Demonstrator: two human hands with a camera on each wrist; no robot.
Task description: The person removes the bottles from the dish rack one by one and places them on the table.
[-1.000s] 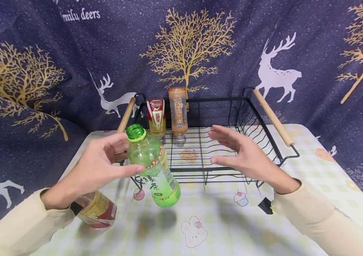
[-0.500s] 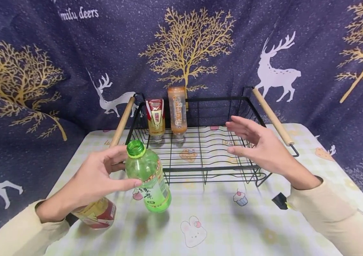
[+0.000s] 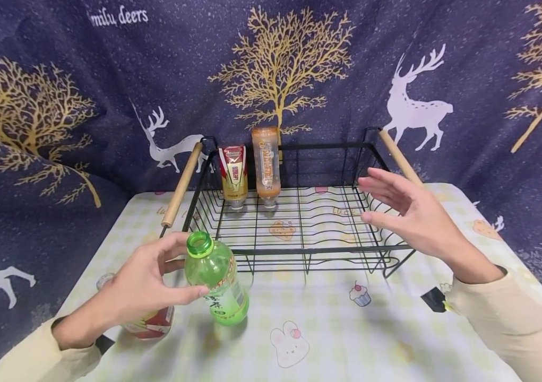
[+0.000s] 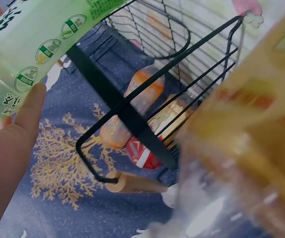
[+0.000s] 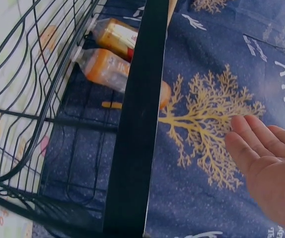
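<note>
My left hand [image 3: 144,284] holds a green tea bottle [image 3: 223,289] low over the table, thumb in front and fingers behind. The bottle has no cap and leans slightly. In the left wrist view, a finger lies along the label of the tea bottle [image 4: 43,47]. A second bottle [image 3: 156,323], with a red and yellow label, is partly hidden behind my left wrist. My right hand [image 3: 409,212] hovers over the right side of a black wire basket [image 3: 309,250], fingers extended, thumb apart, holding nothing.
Inside the basket's back left stand two upside-down bottles, one red and gold [image 3: 233,175], one clear with orange print [image 3: 267,164]. Wooden handles [image 3: 182,185] flank the basket. A checked tablecloth [image 3: 337,339] covers the table; a dark blue deer-print cloth [image 3: 323,106] hangs behind.
My left hand has brought the tea bottle down and slightly left, more upright than before. My right hand has moved right and up, away from the bottle.
</note>
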